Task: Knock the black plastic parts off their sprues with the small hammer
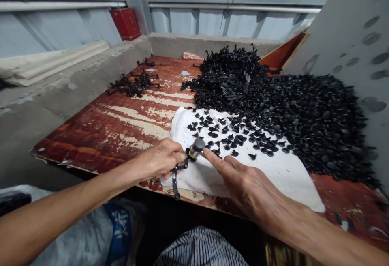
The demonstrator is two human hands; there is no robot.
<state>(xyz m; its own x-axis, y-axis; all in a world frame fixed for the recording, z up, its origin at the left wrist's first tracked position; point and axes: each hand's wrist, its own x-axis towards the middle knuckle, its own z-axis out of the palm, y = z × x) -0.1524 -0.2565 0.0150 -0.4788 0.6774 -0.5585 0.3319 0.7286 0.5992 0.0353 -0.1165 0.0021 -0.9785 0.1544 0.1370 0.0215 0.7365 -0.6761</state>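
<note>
Head view: the left hand (159,158) is clamped on a black plastic runner (176,176), which hangs past the front edge of the board. A short metal-banded cylinder with a dark cap (197,147) sits at the runner's upper end; what it is can't be told. The right hand (243,181) is open, with its index fingertip (206,153) just beside the cylinder; contact can't be told. The hands are near but apart. Small black mushroom-headed plastic pieces (231,136) lie scattered on a white cloth (267,181) near the front edge of the worn red plywood board (91,146). A large heap of these pieces (319,124) fills the right side, tangled runners (231,75) lie toward the far edge, and a smaller runner pile (133,85) lies near the left edge.
</note>
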